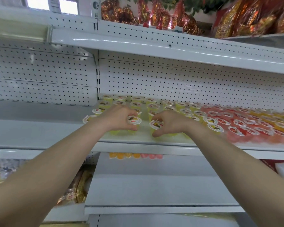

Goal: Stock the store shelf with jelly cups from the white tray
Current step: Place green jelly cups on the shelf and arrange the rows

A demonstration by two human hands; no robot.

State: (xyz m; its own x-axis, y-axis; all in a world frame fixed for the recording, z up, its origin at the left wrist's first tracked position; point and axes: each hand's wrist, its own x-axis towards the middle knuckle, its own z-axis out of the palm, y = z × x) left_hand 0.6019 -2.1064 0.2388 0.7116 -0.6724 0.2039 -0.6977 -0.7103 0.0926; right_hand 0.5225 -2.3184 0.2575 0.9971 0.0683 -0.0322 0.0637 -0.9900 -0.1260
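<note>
Left hand (120, 117): I see it at centre frame, fingers and thumb curled round a yellow cup (134, 120). The cup's white lid shows between them, and it stands on the shelf (138, 145) near the front edge.
Right hand (172, 123): just right of the left one, clamped the same way on a second cup (156, 125), thumb low against its side. This cup also sits on the shelf.
Held cups: near each other but apart, with a strip of bare shelf between them.
Yellow rows (184, 110): more yellow cups stand behind and beside both hands, back to the pegboard (170, 76).
Red cups (236, 125): right of the yellow ones, lids up. Orange cups (282, 117) sit at the right edge, blurred.
Upper shelf (138, 43): carries red-and-gold packets (154, 15) at the top of the frame.
Below: a white board (154, 185) fills lower centre, with a few orange and pink cups (134, 155) at its far end under the shelf. I cannot tell if it is the tray.
</note>
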